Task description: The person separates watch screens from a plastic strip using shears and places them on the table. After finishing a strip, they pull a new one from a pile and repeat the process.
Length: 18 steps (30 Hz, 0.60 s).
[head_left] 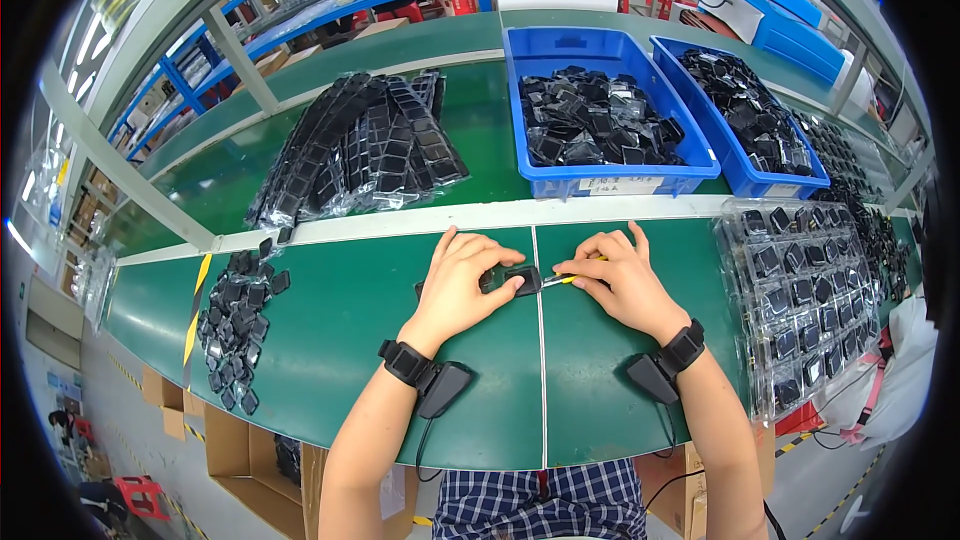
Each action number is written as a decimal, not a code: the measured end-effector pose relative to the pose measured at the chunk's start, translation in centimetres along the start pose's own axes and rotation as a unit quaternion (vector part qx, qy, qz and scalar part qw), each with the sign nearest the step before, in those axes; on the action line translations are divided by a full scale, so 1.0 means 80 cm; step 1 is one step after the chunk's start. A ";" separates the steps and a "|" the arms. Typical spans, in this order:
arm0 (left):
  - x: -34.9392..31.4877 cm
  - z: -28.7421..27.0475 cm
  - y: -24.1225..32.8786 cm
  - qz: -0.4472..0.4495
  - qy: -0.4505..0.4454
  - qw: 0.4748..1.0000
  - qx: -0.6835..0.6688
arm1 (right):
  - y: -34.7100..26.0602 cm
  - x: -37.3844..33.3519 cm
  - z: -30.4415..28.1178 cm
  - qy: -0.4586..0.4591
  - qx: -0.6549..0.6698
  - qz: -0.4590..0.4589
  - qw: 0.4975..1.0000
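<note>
Near the middle of the green table, my left hand point(458, 288) pinches a small black square case point(523, 282) between thumb and fingers. My right hand point(628, 285) closes around a slim tool with a yellow handle point(566, 280), whose metal tip meets the right edge of the case. The tool's exact kind is too small to make out. Another dark part shows partly behind my left hand. A heap of loose black square pieces point(235, 325) lies to the left of my left hand.
Long bagged strips of black squares point(365, 145) lie beyond a pale rail. Two blue bins point(620, 180) point(770, 183) hold many black pieces. Stacked clear trays point(800, 300) stand at right. Cardboard boxes point(250, 470) sit below the table edge; cables hang from my wrist devices.
</note>
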<state>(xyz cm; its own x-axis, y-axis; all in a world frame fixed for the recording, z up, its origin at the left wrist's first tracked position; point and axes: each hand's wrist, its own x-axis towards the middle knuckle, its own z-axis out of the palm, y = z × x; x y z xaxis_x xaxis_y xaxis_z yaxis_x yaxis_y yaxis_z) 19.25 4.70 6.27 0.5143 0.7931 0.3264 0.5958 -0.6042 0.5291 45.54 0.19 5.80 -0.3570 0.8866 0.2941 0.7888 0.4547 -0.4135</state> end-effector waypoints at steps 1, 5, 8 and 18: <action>0.001 0.000 0.001 -0.011 -0.005 1.000 -0.010 | 0.000 0.000 0.000 0.000 -0.002 -0.001 1.000; -0.002 0.007 -0.012 -0.002 0.011 1.000 0.003 | -0.004 0.003 0.000 -0.006 0.003 -0.001 1.000; -0.001 0.008 -0.015 -0.006 0.009 1.000 0.002 | -0.004 0.005 0.001 -0.008 0.009 0.000 1.000; 0.000 0.010 -0.016 0.000 -0.005 1.000 0.006 | 0.010 0.014 0.010 -0.023 0.046 -0.034 0.998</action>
<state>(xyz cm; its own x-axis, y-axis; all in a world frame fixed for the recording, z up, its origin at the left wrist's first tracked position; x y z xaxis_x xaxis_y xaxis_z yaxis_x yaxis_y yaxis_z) 19.00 5.40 4.96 0.5200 0.7922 0.3194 0.6025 -0.6052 0.5202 45.38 1.58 5.12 -0.4318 0.8555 0.2857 0.7140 0.5177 -0.4714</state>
